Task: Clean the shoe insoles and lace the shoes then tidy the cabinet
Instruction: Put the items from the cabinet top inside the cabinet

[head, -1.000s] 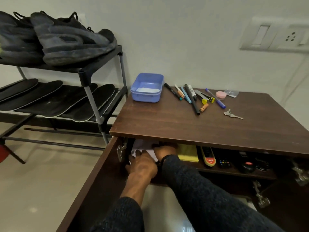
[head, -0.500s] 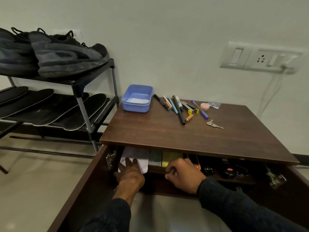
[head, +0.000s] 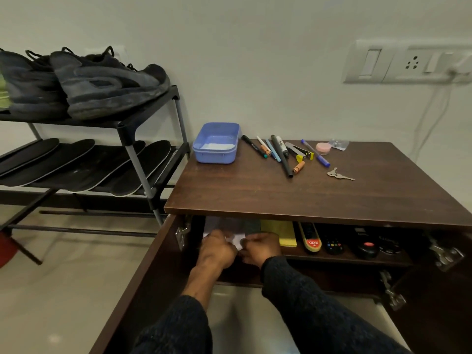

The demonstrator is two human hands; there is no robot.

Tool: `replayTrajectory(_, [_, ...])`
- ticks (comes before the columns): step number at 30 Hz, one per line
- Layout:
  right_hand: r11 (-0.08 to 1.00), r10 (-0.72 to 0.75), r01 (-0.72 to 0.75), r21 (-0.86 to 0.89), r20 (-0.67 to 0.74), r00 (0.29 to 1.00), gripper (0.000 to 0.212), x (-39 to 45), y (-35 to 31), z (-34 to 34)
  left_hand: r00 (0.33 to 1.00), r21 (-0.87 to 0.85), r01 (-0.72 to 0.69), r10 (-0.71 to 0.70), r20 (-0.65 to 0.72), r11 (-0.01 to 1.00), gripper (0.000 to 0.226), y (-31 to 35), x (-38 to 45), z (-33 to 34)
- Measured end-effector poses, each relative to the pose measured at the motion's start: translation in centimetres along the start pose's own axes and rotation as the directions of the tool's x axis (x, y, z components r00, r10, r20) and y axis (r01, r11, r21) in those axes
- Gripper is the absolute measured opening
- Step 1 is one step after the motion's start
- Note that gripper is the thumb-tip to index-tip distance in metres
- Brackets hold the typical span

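A: Right hand [head: 259, 247] has shifted left since half a second ago; it was by the yellow pad [head: 279, 232], now it meets our left hand [head: 217, 249] at the white paper [head: 237, 240] on the cabinet [head: 306, 195] shelf.

B: Grip?

A: Both hands have fingers curled, pinching the paper between them. How much paper there is, we can't tell; it's blurred.

B: Counts?

A: On the rack [head: 150, 154] left of the cabinet: two dark shoes [head: 107, 83] clearly on the top tier, a greenish edge beyond them unclear. Four black insoles [head: 76, 164] on the tier below.

B: Orientation?

A: Shoes lie parallel, long axis along the wall, toes pointing toward the cabinet. Insoles lie flat side by side, long axes running diagonally, from the rack's front edge back toward the wall.

B: Cabinet top?

A: One blue tub [head: 217, 144] at the back left corner. Beside it a loose cluster of pens and markers [head: 279, 154], exact number unclear. One pink round tin [head: 323, 148], one bunch of keys [head: 339, 174] right of the pens.

B: Shelf?

A: Right of the yellow pad: one shoe brush [head: 310, 237], then dark remotes [head: 334, 242], not countable.
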State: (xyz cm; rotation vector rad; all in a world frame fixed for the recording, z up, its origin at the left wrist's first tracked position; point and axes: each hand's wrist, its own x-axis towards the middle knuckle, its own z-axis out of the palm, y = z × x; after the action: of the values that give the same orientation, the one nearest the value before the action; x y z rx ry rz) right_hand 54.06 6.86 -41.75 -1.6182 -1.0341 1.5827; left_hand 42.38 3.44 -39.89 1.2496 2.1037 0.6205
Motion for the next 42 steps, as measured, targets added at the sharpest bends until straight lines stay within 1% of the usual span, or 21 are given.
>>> replayTrajectory(2, [0.993, -0.078, 0.069, -0.092, -0.092, 0.993, 0.005, 0.5, -0.3, -2.0, 0.999, -0.004, -0.030, 0.030, -0.039, 1.000, 0.037, 0.3, 0.0, 0.0])
replayTrajectory(4, [0.969, -0.143, 0.096, -0.228, -0.196, 0.970, 0.033, 2.2, -0.1, -4.6, 0.997, 0.004, -0.063, 0.063, -0.041, 0.998, 0.036, 0.5, 0.0, 0.4])
replayTrajectory(5, [0.943, -0.177, 0.101, -0.317, -0.222, 0.959, 0.041, 2.3, -0.6, -5.7, 0.996, 0.006, -0.080, 0.080, -0.025, 0.997, 0.035, 0.7, 0.1, 0.8])
replayTrajectory(7, [0.886, -0.207, 0.079, -0.457, -0.238, 0.949, 0.037, 1.8, -1.6, -7.0, 0.994, 0.014, -0.106, 0.106, 0.023, 0.994, 0.032, 1.1, 0.0, 1.4])
replayTrajectory(9, [0.879, -0.210, 0.052, -0.474, -0.286, 0.935, 0.036, 1.6, -2.2, -7.7, 0.990, 0.018, -0.126, 0.124, 0.062, 0.992, 0.031, 1.3, 0.1, 2.0])
replayTrajectory(11, [0.843, -0.225, 0.053, -0.536, -0.262, 0.938, 0.031, 2.0, -2.2, -7.6, 0.987, 0.018, -0.138, 0.135, 0.089, 0.990, 0.032, 1.5, 0.1, 2.5])
replayTrajectory(13, [0.817, -0.324, 0.124, -0.563, -0.271, 0.906, 0.021, 2.9, -1.2, -7.3, 0.984, 0.028, -0.149, 0.145, 0.106, 0.988, 0.034, 1.5, 0.3, 3.0])
replayTrajectory(16, [0.789, -0.413, 0.191, -0.584, -0.274, 0.869, 0.020, 2.5, -0.6, -7.3, 0.974, 0.064, -0.201, 0.192, 0.119, 0.978, 0.037, 1.8, 0.2, 3.6])
replayTrajectory(18, [0.741, -0.452, 0.229, -0.631, -0.217, 0.865, 0.020, 1.3, -0.6, -7.9, 0.965, 0.069, -0.241, 0.232, 0.123, 0.968, 0.036, 2.3, -0.1, 3.9])
replayTrajectory(21, [0.586, -0.541, 0.364, -0.723, -0.015, 0.841, 0.023, -0.7, -0.4, -9.2, 0.940, 0.080, -0.333, 0.324, 0.106, 0.939, 0.029, 3.0, -0.8, 4.0])
replayTrajectory(23, [0.433, -0.612, 0.460, -0.775, 0.121, 0.781, 0.028, -2.2, -0.7, -10.6, 0.914, 0.098, -0.403, 0.394, 0.098, 0.910, 0.028, 3.8, -1.7, 3.5])
replayTrajectory(24, [0.348, -0.653, 0.513, -0.785, 0.189, 0.733, 0.028, -3.0, -1.1, -11.2, 0.893, 0.109, -0.447, 0.436, 0.108, 0.888, 0.023, 4.4, -2.6, 2.9])
replayTrajectory(26, [0.274, -0.738, 0.630, -0.726, 0.262, 0.622, 0.025, -5.0, -2.7, -12.1, 0.857, 0.065, -0.507, 0.495, 0.143, 0.859, 0.017, 6.1, -4.5, 1.3])
replayTrajectory(28, [0.248, -0.854, 0.727, -0.640, 0.209, 0.476, 0.015, -6.7, -4.8, -12.5, 0.827, -0.033, -0.540, 0.538, 0.167, 0.841, 0.019, 8.4, -6.2, -1.0])
replayTrajectory(29, [0.259, -0.888, 0.757, -0.599, 0.160, 0.431, 0.012, -7.0, -6.0, -12.5, 0.820, -0.072, -0.547, 0.551, 0.157, 0.834, 0.019, 9.5, -6.6, -2.1])
replayTrajectory(30, [0.286, -0.902, 0.768, -0.574, 0.110, 0.418, 0.009, -7.0, -7.2, -12.4, 0.820, -0.096, -0.554, 0.562, 0.110, 0.827, 0.017, 10.6, -6.4, -3.0])
replayTrajectory(32, [0.331, -0.888, 0.733, -0.594, 0.066, 0.455, 0.004, -5.8, -9.8, -11.9, 0.812, -0.079, -0.582, 0.575, -0.095, 0.809, 0.014, 12.1, -4.3, -3.9])
replayTrajectory(34, [0.391, -0.824, 0.642, -0.659, 0.060, 0.564, 0.009, -4.0, -12.4, -11.2, 0.796, -0.008, -0.571, 0.552, -0.249, 0.821, 0.018, 13.1, -0.6, -4.0])
replayTrajectory(36, [0.465, -0.762, 0.537, -0.704, -0.010, 0.647, 0.017, -2.1, -14.4, -10.7, 0.826, 0.076, -0.512, 0.515, -0.230, 0.855, 0.035, 14.2, 2.8, -4.0])
replayTrajectory(37, [0.491, -0.747, 0.498, -0.715, -0.051, 0.663, 0.018, -1.2, -15.1, -10.4, 0.847, 0.108, -0.480, 0.492, -0.203, 0.871, 0.042, 14.8, 4.1, -4.0])
replayTrajectory(42, [0.558, -0.651, 0.336, -0.758, -0.149, 0.744, 0.026, 2.0, -15.8, -9.5, 0.868, 0.260, -0.421, 0.469, -0.162, 0.869, 0.048, 17.0, 8.7, -3.4])
